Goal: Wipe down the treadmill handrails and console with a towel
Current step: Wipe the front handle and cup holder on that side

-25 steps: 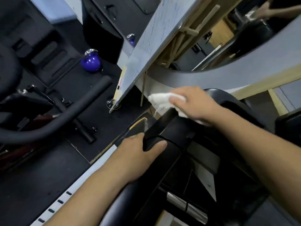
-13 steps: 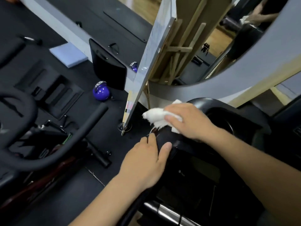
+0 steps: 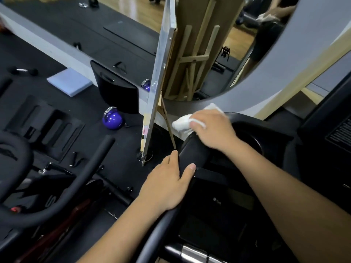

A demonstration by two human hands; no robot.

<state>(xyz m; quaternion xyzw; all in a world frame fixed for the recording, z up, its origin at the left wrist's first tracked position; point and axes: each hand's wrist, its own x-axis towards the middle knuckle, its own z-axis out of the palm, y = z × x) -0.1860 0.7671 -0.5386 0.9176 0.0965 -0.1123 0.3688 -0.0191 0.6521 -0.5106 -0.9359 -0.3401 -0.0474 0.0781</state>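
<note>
Two bare hands on a black treadmill, right hand squeezing a white towel against the top of the handrail, left hand wrapped around that handrail lower down, blue kettlebell on the floor nearby.

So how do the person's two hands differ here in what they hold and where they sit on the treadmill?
The right hand presses a white towel onto the top corner of the console; the left hand holds no cloth. The left hand wraps bare round the black handrail, thumb on the inner side; the right hand lies flatter over the towel. The right hand sits farther from the camera, the left hand nearer. Both touch the treadmill.
</note>
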